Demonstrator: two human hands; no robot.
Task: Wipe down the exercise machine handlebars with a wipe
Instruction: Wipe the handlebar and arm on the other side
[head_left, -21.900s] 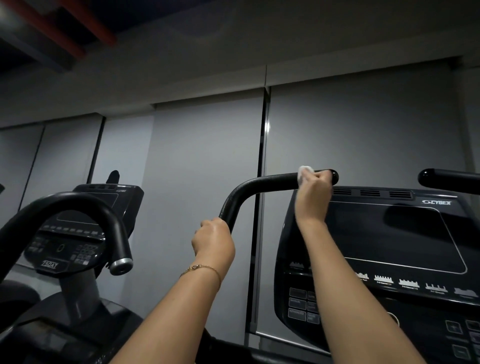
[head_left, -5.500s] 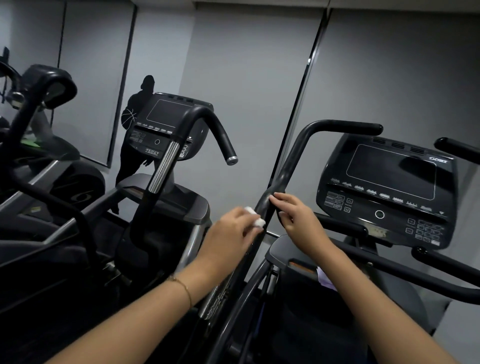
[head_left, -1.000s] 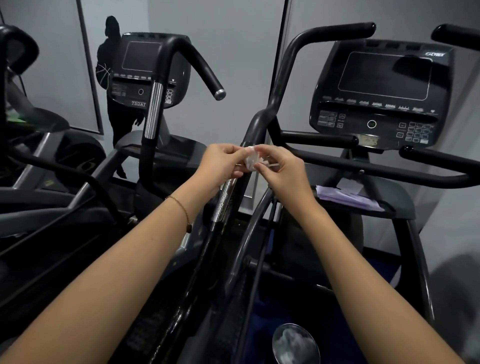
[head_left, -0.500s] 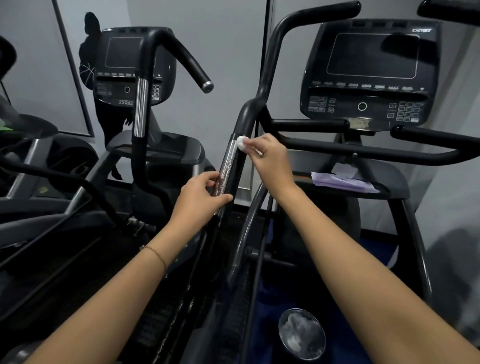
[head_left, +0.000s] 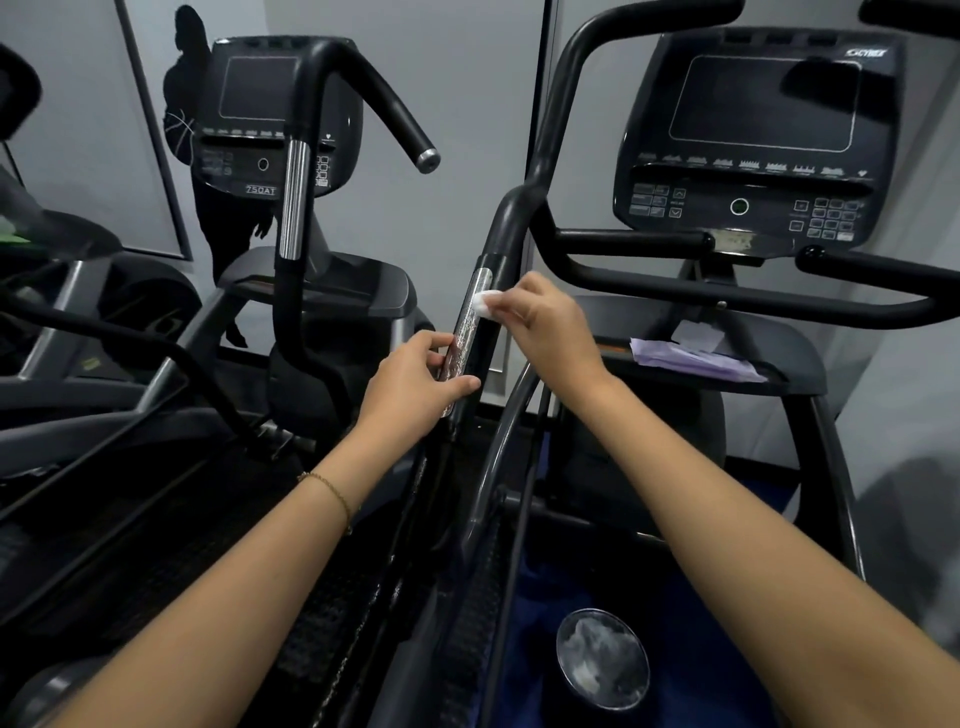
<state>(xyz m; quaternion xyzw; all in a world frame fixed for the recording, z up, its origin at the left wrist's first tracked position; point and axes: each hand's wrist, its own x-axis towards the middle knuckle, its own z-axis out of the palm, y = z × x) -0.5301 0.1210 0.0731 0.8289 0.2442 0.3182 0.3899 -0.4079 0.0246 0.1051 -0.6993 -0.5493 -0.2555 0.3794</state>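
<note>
Head view, looking down along two bare forearms at a black exercise machine; the right hand pinches a small wadded white wipe in its fingertips and presses it against the silver metal strip set into the machine's left handlebar; just below, the left hand grips the same handlebar, fingers curled round the lower part of the strip and thumb laid across the front; a thin gold bracelet circles the left wrist; the handlebar rises from between the hands, bends, and curves up past the dark console at upper right; beneath the console a flat purple packet lies on the machine's ledge; a round silvery disc sits low down near the right forearm, and what it is cannot be told; to the left stands a second machine, its console marked 750AT; behind it a dark human silhouette shows on the grey wall.
</note>
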